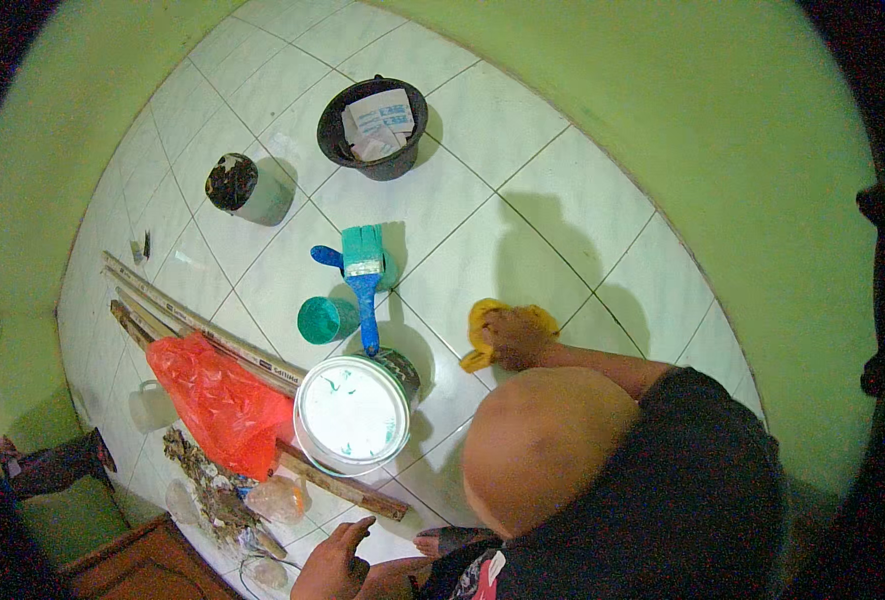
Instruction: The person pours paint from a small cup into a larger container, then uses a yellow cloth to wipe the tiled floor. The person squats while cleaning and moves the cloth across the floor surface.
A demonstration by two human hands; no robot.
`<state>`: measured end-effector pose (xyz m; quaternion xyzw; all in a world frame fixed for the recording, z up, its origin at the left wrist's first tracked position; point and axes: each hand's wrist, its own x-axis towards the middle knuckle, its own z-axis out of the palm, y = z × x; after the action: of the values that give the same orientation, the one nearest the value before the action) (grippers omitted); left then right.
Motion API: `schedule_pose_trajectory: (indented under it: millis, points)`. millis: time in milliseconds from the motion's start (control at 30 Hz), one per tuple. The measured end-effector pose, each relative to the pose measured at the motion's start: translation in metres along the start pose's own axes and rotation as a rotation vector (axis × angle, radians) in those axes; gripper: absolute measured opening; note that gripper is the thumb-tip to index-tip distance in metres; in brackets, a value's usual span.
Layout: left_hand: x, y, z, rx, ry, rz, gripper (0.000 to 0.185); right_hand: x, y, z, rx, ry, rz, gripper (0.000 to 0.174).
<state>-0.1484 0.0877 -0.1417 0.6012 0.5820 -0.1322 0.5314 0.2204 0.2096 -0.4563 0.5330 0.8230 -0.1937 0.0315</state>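
Note:
My right hand (516,339) presses a yellow cloth (482,324) flat against the white tiled floor (442,202), its fingers spread over the fabric. My left hand (341,559) hangs near the bottom edge and holds nothing; its index finger sticks out. Between the two hands stands a paint can (352,412) with a white lid marked by green smears. A blue-handled paintbrush (365,289) with green bristles lies beyond the can. Next to it is a small cup of green paint (321,319), and a second blue handle (327,256) shows behind the brush.
A black bucket (331,142) holds paper packets. A stained cylindrical container (251,187) stands left of it. Long strips (194,315), a red plastic bag (217,397), a wooden batten (352,491) and debris (213,499) lie at left. Green walls (637,97) border the floor.

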Motion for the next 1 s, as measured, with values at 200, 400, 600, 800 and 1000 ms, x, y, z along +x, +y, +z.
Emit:
schedule_pose_trajectory:
  millis: [200,400,600,800,1000]
  points:
    - [0.002,-0.003,0.003,-0.053,0.011,-0.038,0.073,0.056,0.082,-0.05,-0.01,0.126,0.316,0.046]
    - [-0.009,-0.004,0.006,-0.021,0.027,-0.084,0.073,0.164,0.072,-0.048,0.011,0.083,0.283,0.035]
    - [-0.013,0.003,0.007,-0.009,0.051,-0.038,0.071,0.074,-0.035,0.02,0.072,0.032,-0.202,0.047]
    - [-0.007,-0.002,0.002,-0.004,0.031,-0.072,0.072,0.055,0.018,0.044,0.049,0.023,0.164,0.047]
    - [-0.003,-0.028,0.003,-0.134,0.012,-0.089,0.073,0.208,0.107,-0.038,0.05,0.233,0.212,0.048]
